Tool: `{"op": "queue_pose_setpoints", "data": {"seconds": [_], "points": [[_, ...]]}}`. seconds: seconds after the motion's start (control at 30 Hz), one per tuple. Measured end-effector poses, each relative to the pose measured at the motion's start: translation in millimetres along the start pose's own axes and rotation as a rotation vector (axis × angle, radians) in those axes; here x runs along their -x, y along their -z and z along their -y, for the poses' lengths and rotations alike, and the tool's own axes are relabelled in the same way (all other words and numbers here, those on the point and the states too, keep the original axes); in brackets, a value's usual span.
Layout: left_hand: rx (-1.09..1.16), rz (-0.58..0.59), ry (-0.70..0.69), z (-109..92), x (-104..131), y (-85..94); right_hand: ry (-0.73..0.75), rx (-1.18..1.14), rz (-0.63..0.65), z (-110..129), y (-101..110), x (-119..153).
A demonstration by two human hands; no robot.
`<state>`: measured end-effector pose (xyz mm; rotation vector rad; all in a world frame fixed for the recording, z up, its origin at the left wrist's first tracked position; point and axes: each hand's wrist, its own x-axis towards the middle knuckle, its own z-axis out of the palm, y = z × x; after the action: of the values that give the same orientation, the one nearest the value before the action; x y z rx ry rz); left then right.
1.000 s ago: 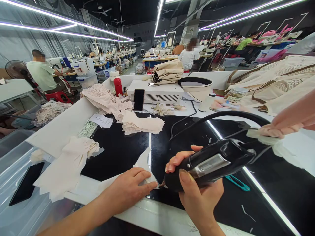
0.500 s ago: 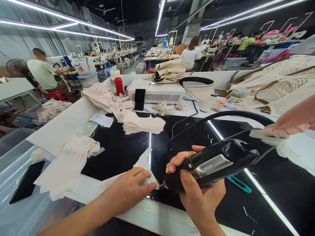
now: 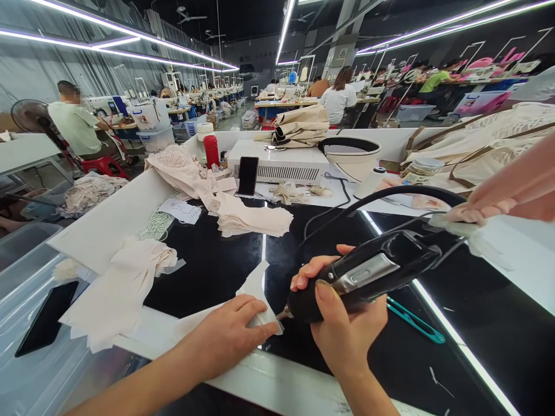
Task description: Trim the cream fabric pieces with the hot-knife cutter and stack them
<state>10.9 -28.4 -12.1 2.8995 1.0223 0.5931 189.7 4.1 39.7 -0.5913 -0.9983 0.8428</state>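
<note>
My left hand (image 3: 232, 329) presses a cream fabric piece (image 3: 254, 283) onto the black tabletop (image 3: 203, 271), thumb and fingers close together at its near corner. Held in my right hand (image 3: 347, 329) is a black electric hand tool (image 3: 381, 271) with a silver panel and a thin metal tip. The tip meets the fabric's right edge, just beyond my left thumb. A black cord runs from the tool's rear. Near it, a blurred pinkish shape (image 3: 511, 185) looks like another person's hand and arm, with pale cloth at the fingers.
Stacked cream fabric pieces (image 3: 255, 214) lie ahead, and more fabric pieces (image 3: 117, 294) sit at left. A teal loop-shaped tool (image 3: 416, 320) rests at right. Behind are an upright phone (image 3: 248, 176), a white vented box (image 3: 277, 162) and a red bottle (image 3: 211, 151). Another phone (image 3: 45, 318) lies far left.
My right hand and the tool have shifted slightly left, the tip moving a little farther along the fabric edge. The pinkish shape has moved left. My left hand stays nearly in place.
</note>
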Motion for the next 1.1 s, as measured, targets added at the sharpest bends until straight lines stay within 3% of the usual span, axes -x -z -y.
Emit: {"op": "queue_pose_setpoints", "data": {"seconds": [0.97, 1.1], "points": [[0.041, 0.035, 0.034, 3.4, 0.6, 4.1, 0.004, 0.038, 0.011, -13.4, -8.7, -5.2], [0.005, 0.033, 0.046, -3.4, 2.7, 3.2, 0.014, 0.077, 0.011, -11.4, -10.4, -4.1]]}}
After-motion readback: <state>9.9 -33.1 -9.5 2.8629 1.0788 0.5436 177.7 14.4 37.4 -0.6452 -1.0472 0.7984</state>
